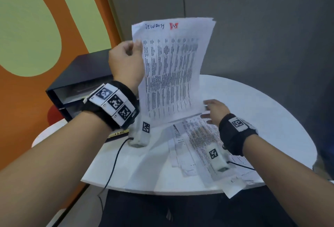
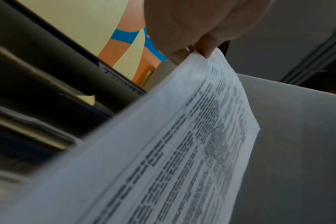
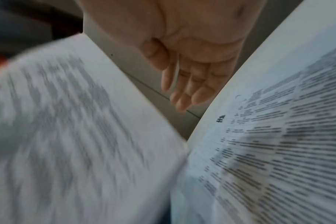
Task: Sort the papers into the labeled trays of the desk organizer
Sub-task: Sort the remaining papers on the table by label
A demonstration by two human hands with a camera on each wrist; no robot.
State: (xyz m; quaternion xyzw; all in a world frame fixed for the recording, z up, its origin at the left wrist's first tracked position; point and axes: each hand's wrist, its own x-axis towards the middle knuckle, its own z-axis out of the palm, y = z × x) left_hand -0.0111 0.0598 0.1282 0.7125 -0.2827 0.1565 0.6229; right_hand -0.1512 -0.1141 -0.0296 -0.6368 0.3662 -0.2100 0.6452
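A printed sheaf of paper (image 1: pixel 171 71) stands upright above the table, with handwriting and a red mark at its top. My left hand (image 1: pixel 126 60) pinches its left edge between thumb and fingers; the left wrist view shows the same sheaf (image 2: pixel 182 144) and the pinching fingers (image 2: pixel 205 48). My right hand (image 1: pixel 215 111) is open beside the sheaf's lower right corner, its fingers (image 3: pixel 190 91) straight. More printed papers (image 1: pixel 200 147) lie spread on the white table (image 1: pixel 262 111). The black desk organizer (image 1: pixel 79 80) stands at the left behind my left wrist.
The organizer's trays (image 2: pixel 38 94) hold some pale sheets. A yellow label (image 1: pixel 119 133) lies at its base. Cables (image 1: pixel 115 161) run from both wrist devices over the table's front edge. An orange and green wall (image 1: pixel 36 27) stands to the left, a grey wall behind.
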